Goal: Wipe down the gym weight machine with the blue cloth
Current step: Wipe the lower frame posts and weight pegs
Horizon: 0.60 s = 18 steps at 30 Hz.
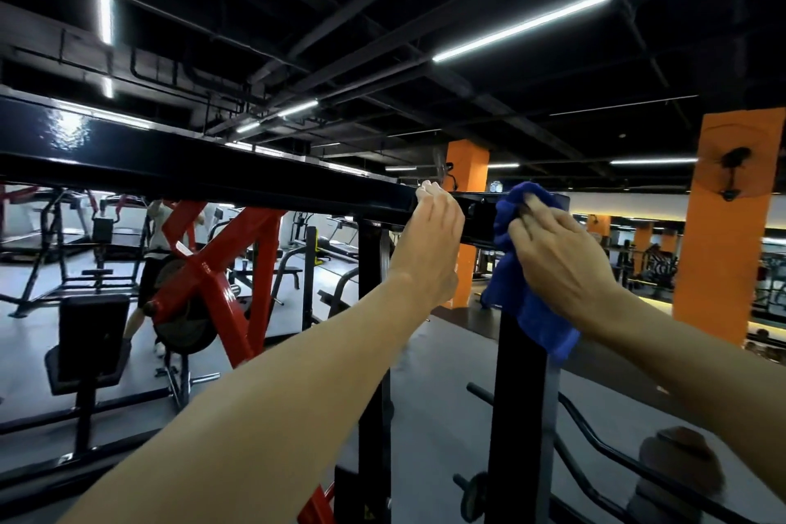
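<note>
**Head view: blue cloth pressed to the top beam of the weight machine**

Head camera looked up along two bare forearms raised toward a black frame. Nearest, at lower right, a blurred rounded brown object (pixel 680 464) sat beside a bent black bar (pixel 604 434). The right hand (pixel 561 255) lay flat over the blue cloth (pixel 525 268), fingers fairly straight, pressing it against the end of the black top beam (pixel 212 166) where the beam met a black upright post (pixel 516 396); the lower part of the cloth hung down in front of that post. Just to the left, and apart from the cloth, the left hand (pixel 434 238) reached up with its fingers hooked over the beam's upper edge, gripping it. A second black upright (pixel 374 353) stood behind the left forearm.

Farther back on the left stood a red plate-loaded machine (pixel 221 268) with a black padded seat (pixel 91 340) before it, and a person (pixel 155 251) was partly hidden behind its red arms. Orange pillars (pixel 719 225) rose at right, one carrying a wall fan (pixel 733 174). Strip lights (pixel 523 26) ran across the dark ceiling.
</note>
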Motion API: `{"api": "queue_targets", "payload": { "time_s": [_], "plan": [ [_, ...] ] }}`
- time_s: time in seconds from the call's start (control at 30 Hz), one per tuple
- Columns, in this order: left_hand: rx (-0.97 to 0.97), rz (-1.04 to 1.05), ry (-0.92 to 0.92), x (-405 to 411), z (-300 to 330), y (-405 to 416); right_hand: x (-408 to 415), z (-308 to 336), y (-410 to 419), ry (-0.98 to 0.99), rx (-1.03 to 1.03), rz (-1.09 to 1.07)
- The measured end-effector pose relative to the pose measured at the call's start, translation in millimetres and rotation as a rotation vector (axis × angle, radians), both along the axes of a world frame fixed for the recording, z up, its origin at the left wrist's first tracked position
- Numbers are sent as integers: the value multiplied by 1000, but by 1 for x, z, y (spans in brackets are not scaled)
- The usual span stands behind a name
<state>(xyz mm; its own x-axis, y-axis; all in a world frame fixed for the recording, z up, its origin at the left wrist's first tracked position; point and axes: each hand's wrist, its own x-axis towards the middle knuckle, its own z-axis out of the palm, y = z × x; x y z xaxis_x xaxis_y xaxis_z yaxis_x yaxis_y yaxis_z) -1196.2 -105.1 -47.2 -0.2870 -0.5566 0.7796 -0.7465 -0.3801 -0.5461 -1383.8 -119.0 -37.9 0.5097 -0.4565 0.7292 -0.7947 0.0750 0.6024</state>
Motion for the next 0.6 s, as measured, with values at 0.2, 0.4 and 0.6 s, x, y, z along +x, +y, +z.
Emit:
{"api": "queue_targets", "payload": {
  "time_s": [0.2, 0.4, 0.6],
  "plan": [
    [-16, 6, -18, 2, -1, -7, 18, 43, -22, -129, 21, 9],
    [-10, 35, 2, -1, -2, 0, 6, 16, -20, -113, 95, 201],
    [90, 7, 100, -6, 1, 14, -9, -17, 18, -250, 214, 386]
  ]
}}
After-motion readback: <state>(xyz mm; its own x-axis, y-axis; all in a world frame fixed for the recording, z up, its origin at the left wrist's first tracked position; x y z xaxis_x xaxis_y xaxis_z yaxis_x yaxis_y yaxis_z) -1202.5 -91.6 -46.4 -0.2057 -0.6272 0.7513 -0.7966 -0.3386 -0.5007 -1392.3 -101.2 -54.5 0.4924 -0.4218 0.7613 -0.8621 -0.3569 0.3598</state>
